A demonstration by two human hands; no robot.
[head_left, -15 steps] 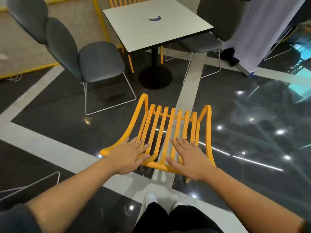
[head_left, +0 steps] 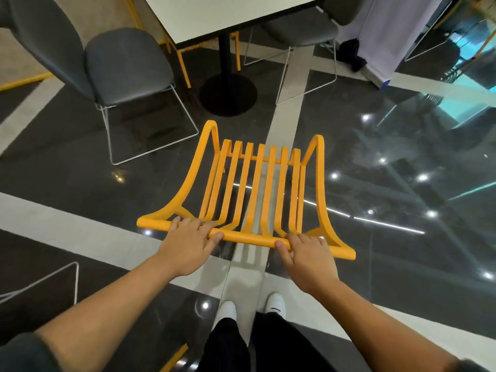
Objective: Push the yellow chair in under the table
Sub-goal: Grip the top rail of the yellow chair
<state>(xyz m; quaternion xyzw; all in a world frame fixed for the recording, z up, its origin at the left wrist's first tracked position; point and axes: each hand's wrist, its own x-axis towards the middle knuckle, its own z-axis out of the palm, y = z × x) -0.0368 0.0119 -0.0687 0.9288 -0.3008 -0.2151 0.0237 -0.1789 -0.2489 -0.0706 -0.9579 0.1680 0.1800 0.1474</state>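
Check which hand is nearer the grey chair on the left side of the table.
Left. The left hand grips the yellow chair's top rail on the side toward the grey chair; the right hand grips the same rail at the far side.

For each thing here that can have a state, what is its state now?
yellow chair: upright, not yet under the table
left hand: closed on the chair's top rail
right hand: closed on the same rail
table: upright
grey chair: upright, empty, left of the table
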